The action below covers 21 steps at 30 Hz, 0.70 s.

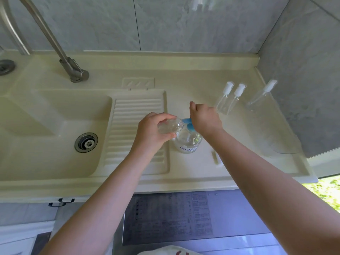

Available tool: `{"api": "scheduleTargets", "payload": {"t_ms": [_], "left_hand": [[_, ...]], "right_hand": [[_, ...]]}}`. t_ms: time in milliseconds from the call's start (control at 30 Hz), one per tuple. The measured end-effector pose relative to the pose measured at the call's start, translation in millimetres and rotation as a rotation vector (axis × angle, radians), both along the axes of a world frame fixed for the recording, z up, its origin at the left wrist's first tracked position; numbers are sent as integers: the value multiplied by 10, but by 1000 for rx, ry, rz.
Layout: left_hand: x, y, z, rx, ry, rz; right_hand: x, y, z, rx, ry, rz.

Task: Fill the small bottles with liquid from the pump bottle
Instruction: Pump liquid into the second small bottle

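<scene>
A clear pump bottle (188, 142) with a blue pump head (189, 124) stands on the cream counter right of the washboard. My right hand (205, 117) rests on top of the blue pump head, fingers curled over it. My left hand (153, 130) grips a small clear bottle (171, 127), tilted on its side with its open mouth against the blue nozzle. Three more small clear bottles with white caps stand at the back right: two close together (228, 99) and one further right (260, 97). A small white cap piece (215, 157) lies right of the pump bottle.
A sink basin (55, 126) with a metal drain lies to the left, and a ribbed washboard (136, 129) beside it. A steel faucet (73, 69) rises at the back left. A tiled wall closes the back and right side. The counter's front edge (165, 186) runs below my arms.
</scene>
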<state>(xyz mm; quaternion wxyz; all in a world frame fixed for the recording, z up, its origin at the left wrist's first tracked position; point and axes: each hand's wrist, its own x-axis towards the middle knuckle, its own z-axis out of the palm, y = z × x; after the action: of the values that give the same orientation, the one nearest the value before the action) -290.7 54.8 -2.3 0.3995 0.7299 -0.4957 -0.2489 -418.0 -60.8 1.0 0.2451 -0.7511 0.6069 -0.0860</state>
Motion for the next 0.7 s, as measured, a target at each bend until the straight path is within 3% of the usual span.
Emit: {"api": "scheduleTargets", "payload": {"t_ms": [133, 267, 367, 700], "left_hand": [[1, 3, -3, -3, -11, -5], [2, 8, 37, -27, -17, -6], [12, 11, 42, -38, -11, -8], [1, -7, 0, -20, -24, -9]], "right_hand": [[-24, 43, 36, -31, -10, 30], [-37, -86, 59, 163, -106, -60], [-41, -96, 76, 197, -90, -43], [-38, -57, -39, -38, 23, 18]]}}
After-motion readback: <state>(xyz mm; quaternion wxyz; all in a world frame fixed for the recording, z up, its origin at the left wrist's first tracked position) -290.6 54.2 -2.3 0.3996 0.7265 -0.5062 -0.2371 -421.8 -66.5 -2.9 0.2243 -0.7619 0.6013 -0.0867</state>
